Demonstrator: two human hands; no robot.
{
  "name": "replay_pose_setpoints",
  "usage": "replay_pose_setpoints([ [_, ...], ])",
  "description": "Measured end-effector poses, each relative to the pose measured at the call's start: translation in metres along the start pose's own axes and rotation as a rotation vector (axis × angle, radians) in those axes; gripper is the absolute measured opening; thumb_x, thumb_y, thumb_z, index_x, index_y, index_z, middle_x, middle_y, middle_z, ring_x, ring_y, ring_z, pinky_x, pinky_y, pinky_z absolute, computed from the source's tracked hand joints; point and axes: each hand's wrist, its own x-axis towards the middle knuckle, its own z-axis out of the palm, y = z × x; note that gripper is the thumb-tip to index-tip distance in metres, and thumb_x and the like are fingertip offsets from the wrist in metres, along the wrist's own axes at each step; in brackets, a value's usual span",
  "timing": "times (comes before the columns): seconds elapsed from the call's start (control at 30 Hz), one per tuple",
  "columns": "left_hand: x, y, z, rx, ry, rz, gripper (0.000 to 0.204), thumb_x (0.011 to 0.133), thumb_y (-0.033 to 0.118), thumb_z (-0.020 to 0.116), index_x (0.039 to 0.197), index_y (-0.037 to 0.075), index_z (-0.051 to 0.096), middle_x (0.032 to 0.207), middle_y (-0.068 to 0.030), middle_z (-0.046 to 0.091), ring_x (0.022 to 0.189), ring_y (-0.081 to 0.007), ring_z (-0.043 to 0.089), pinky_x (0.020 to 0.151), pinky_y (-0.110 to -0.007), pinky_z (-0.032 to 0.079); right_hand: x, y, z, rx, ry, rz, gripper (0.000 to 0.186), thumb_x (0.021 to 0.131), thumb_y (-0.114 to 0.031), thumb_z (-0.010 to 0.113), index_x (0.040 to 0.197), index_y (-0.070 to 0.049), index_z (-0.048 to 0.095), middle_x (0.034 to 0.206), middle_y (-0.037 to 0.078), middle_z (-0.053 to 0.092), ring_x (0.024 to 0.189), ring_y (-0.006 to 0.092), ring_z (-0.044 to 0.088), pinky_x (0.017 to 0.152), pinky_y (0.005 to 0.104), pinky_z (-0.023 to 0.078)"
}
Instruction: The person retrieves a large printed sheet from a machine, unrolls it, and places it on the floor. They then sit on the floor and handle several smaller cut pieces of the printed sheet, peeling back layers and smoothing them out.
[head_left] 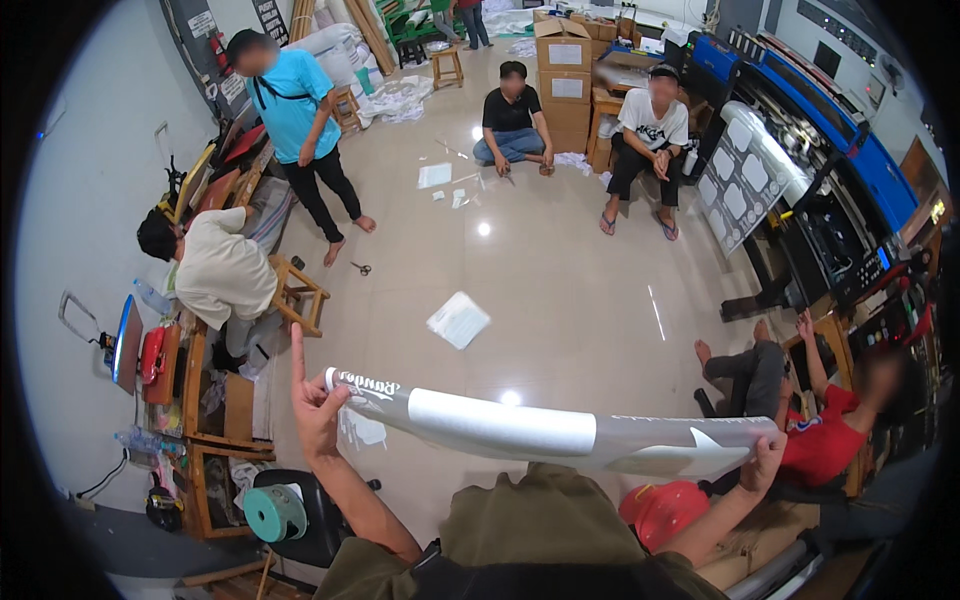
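A long grey printed sheet (pixel 502 424) with white shapes and lettering stretches across in front of me, curving along its length. My left hand (pixel 322 412) pinches its left end between thumb and fingers, the index finger pointing up and away. At the other end, my right hand (pixel 764 461) grips the edge with closed fingers. Below the sheet's left part, a white patch (pixel 362 428) shows; I cannot tell whether it belongs to the sheet or lies on the floor.
White paper (pixel 459 320) and scissors (pixel 361 269) lie on the tiled floor. A wooden stool (pixel 300 296) stands left. A wide blue-and-black printer (pixel 800 110) is at right, another printed sheet hanging from it. Several people sit or stand around. Cardboard boxes (pixel 563 85) are stacked behind.
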Motion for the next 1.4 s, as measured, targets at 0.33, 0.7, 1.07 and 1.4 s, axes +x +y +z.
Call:
replay_pose_setpoints([
  [0.33,0.143,-0.036,0.071,0.004,0.091,0.120,0.104,0.075,-0.001,0.074,0.156,0.006,0.007,0.083,-0.0061,0.068,0.068,-0.0070,0.060,0.069,-0.018,0.048,0.211,0.034,0.060,0.048,-0.089,0.053,0.034,0.087,-0.031,0.073,0.096,0.001,0.064,0.089,0.007,0.066,0.083,0.0162,0.062,0.078,0.0302,0.047],
  [0.7,0.289,-0.105,0.112,0.016,0.026,0.033,0.102,0.074,-0.004,0.073,0.155,0.004,0.011,0.082,-0.0050,0.068,0.067,-0.0044,0.058,0.065,-0.013,0.042,0.303,0.076,0.093,-0.092,0.043,0.062,0.043,0.083,-0.037,0.076,0.088,0.006,0.071,0.087,0.010,0.070,0.080,0.0170,0.064,0.076,0.0289,0.047],
  [1.07,0.455,-0.144,0.137,-0.051,0.017,0.058,0.098,0.077,0.001,0.074,0.155,0.003,0.015,0.074,0.0027,0.060,0.062,-0.0039,0.051,0.063,-0.014,0.042,0.400,0.103,0.186,-0.049,0.107,0.028,0.039,0.081,-0.034,0.079,0.089,0.002,0.068,0.084,0.007,0.067,0.077,0.0150,0.060,0.074,0.0291,0.044],
  [1.4,0.528,-0.185,0.112,-0.029,-0.017,0.044,0.098,0.075,0.005,0.076,0.154,0.002,0.017,0.090,-0.0052,0.070,0.075,-0.0089,0.063,0.076,-0.020,0.049,0.442,0.124,0.251,-0.159,0.073,0.077,0.049,0.078,-0.039,0.079,0.088,0.008,0.071,0.088,0.020,0.071,0.091,0.0328,0.069,0.093,0.0444,0.049],
])
